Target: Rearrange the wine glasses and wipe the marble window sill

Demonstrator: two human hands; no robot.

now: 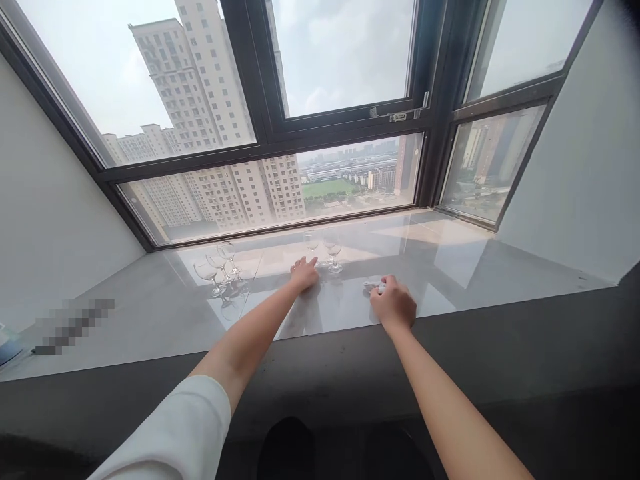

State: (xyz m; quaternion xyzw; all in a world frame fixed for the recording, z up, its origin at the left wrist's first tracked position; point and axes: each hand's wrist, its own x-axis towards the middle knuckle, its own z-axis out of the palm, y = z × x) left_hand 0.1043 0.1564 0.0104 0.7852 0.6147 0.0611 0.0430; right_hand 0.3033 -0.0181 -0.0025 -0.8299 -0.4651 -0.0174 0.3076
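My left hand [304,275] reaches over the sill, its fingers closed at the low part of a clear wine glass [311,239] that looks upright; the glass's foot is hidden by the hand. Just right of it stands another stemmed wine glass [333,250], and further glass behind it is hard to make out. My right hand [395,303] is closed near the sill's front edge on a small crumpled white cloth [371,287], which pokes out past the fingers. Apart on the left, a group of wine glasses [219,267] stands upright, mirrored in the shiny surface.
The glossy grey window sill [450,283] ends in a front edge above a dark drop. Dark window frames [270,150] and a metal latch [399,117] rise behind. White walls close both sides. A blue-and-white item [9,347] lies at the far left, beside a pixelated patch.
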